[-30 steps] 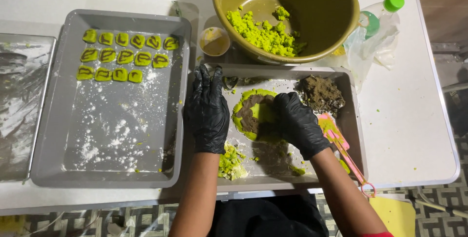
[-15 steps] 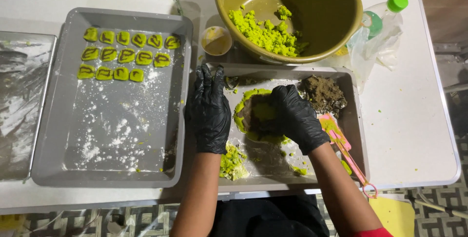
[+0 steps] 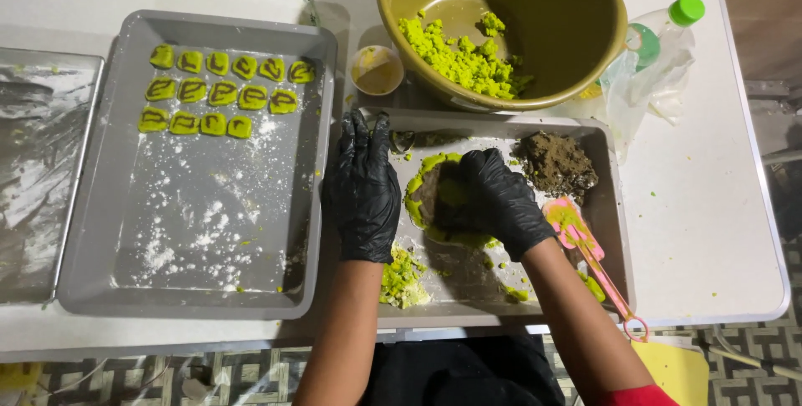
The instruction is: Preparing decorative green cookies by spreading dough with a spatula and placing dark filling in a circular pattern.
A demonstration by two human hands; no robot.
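Both my hands wear black gloves. My left hand [image 3: 364,189] lies flat with fingers together on the left edge of the small grey tray [image 3: 614,205]. My right hand [image 3: 493,197] presses down on a flat disc of green dough [image 3: 422,197] with a brown filling in its middle. A heap of brown filling [image 3: 558,164] sits in the tray's far right corner. Loose green dough crumbs [image 3: 401,276] lie near the tray's front edge.
A larger floured grey tray [image 3: 109,272] at left holds several shaped green pieces [image 3: 221,93] in rows. An olive bowl [image 3: 576,55] with green dough stands behind. A pink spatula [image 3: 585,247], small cup [image 3: 378,70] and green-capped bottle [image 3: 668,26] are nearby.
My right hand has slid left over the green dough disc, covering more of it. My left hand has stayed flat on the tray's left edge.
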